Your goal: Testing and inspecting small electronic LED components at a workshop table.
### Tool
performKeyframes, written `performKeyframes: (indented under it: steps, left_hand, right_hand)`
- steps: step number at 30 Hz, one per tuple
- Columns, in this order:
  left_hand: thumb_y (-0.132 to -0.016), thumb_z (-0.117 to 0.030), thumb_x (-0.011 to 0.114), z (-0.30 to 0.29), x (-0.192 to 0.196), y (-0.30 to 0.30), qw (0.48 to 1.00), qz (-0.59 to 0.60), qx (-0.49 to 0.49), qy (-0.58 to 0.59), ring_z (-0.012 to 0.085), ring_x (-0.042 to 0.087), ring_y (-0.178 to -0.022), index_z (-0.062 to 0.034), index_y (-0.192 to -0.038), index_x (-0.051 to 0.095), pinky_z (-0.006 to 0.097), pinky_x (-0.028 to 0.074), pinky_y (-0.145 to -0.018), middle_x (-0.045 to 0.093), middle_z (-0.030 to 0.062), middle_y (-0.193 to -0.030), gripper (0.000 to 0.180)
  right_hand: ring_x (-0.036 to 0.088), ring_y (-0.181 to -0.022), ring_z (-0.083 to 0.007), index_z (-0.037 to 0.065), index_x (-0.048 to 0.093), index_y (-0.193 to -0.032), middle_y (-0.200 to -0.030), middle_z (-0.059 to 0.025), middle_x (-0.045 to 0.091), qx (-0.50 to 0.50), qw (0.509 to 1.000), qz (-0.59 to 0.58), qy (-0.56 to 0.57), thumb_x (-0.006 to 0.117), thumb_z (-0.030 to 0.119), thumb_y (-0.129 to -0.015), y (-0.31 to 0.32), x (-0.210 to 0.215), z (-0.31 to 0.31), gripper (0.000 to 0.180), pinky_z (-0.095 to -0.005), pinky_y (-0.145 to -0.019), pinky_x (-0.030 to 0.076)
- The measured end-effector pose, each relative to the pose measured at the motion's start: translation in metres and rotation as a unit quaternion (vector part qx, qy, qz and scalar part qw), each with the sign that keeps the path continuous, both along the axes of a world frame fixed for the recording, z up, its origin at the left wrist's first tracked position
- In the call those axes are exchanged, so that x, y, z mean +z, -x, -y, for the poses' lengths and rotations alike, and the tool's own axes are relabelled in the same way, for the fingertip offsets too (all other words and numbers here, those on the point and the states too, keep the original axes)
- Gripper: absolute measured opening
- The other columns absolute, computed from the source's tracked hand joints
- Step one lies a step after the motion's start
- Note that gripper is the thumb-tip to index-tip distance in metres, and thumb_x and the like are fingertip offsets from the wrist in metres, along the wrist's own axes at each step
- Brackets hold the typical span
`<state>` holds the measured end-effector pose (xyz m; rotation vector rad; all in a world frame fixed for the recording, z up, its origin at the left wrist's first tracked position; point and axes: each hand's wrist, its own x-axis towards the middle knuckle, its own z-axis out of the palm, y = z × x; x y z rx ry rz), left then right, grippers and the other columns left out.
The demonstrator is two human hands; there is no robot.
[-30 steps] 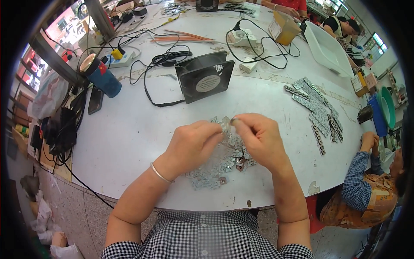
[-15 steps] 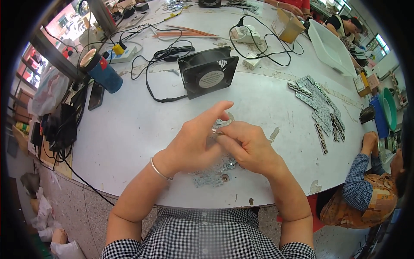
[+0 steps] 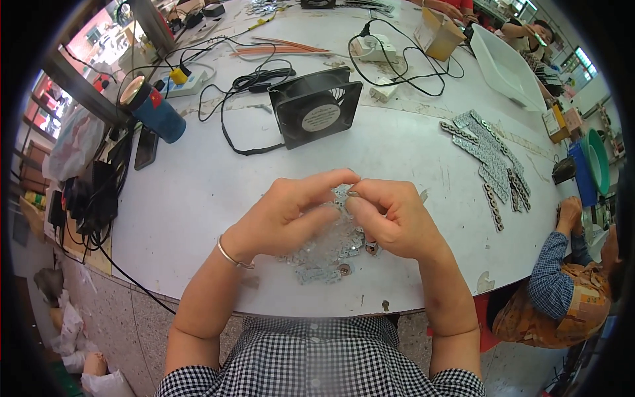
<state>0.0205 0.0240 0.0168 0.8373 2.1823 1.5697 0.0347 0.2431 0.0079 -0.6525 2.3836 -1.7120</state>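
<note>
My left hand (image 3: 289,215) is held over the near middle of the white table, thumb and forefinger apart, with nothing visible gripped. Its forefinger reaches the fingertips of my right hand (image 3: 399,218). Between thumb and forefinger, the right hand pinches a small round metal piece (image 3: 352,194), whose exact kind is too small to tell. Below both hands lies a loose pile of clear and silvery bits (image 3: 317,264), partly hidden and blurred. A brownish round piece (image 3: 344,269) rests at the pile's near edge.
Beyond my hands stands a black square fan (image 3: 317,112) with its cable. Rows of strip-like metal parts (image 3: 486,155) lie to the right. At the left are a blue tumbler (image 3: 155,112) and a phone (image 3: 146,149). A co-worker (image 3: 562,284) sits at the right edge.
My hands have shifted slightly; the left forefinger has lowered toward the right fingertips, and the left hand has moved a little left. More of the pile now shows.
</note>
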Motion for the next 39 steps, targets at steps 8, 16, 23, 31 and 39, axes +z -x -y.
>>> performKeyframes:
  steps: [8, 16, 23, 31, 39]
  left_hand:
    - [-0.092, 0.0, 0.058, 0.003, -0.001, 0.001, 0.995, 0.014, -0.016, -0.1, 0.0057, 0.059, -0.069, 0.0012, -0.131, 0.056, 0.021, 0.049, -0.063, 0.065, 0.0015, -0.083, 0.039]
    - [-0.088, 0.004, 0.06, -0.005, -0.024, 0.008, 0.96, -0.25, 0.128, 0.01, 0.0145, 0.065, -0.074, -0.0015, -0.112, 0.066, 0.025, 0.052, -0.065, 0.068, 0.01, -0.102, 0.026]
    - [-0.078, 0.001, 0.073, -0.008, -0.023, 0.008, 0.919, -0.373, 0.109, 0.061, 0.0276, 0.068, -0.075, 0.0009, -0.107, 0.067, 0.032, 0.056, -0.066, 0.07, 0.015, -0.095, 0.029]
    - [-0.077, 0.0, 0.073, -0.006, -0.025, 0.011, 0.915, -0.384, 0.1, 0.067, 0.028, 0.068, -0.072, 0.0002, -0.105, 0.067, 0.032, 0.055, -0.062, 0.069, 0.0142, -0.089, 0.028]
    - [-0.077, 0.0, 0.072, -0.006, -0.024, 0.012, 0.888, -0.44, 0.099, 0.09, 0.027, 0.067, -0.068, 0.0002, -0.102, 0.066, 0.033, 0.054, -0.059, 0.069, 0.0129, -0.085, 0.025]
  right_hand:
    - [0.049, -0.052, -0.0034, 0.0, 0.063, -0.091, -0.067, 0.0029, 0.058, 0.074, 0.958, 0.218, 0.169, 0.055, 0.016, -0.099, 0.001, 0.006, -0.002, 0.019, -0.0212, -0.049, 0.04]
    - [0.046, -0.057, -0.0044, -0.001, 0.062, -0.088, -0.065, 0.0026, 0.054, -0.106, 0.993, -0.041, -0.024, 0.056, 0.013, -0.097, 0.004, -0.009, 0.007, 0.018, -0.0236, -0.052, 0.039]
    - [0.042, -0.058, -0.0046, -0.001, 0.064, -0.089, -0.064, 0.0033, 0.052, -0.09, 0.994, -0.055, -0.042, 0.057, 0.012, -0.096, 0.004, -0.011, 0.006, 0.016, -0.0244, -0.051, 0.037]
    - [0.04, -0.056, -0.0032, -0.001, 0.062, -0.086, -0.062, 0.0049, 0.05, -0.085, 0.996, -0.012, -0.019, 0.057, 0.012, -0.096, 0.005, -0.012, 0.008, 0.018, -0.0233, -0.049, 0.035]
    - [0.043, -0.056, -0.0031, -0.001, 0.064, -0.089, -0.064, 0.0043, 0.052, -0.084, 0.996, -0.017, -0.018, 0.056, 0.012, -0.097, 0.004, -0.014, 0.008, 0.017, -0.023, -0.05, 0.036]
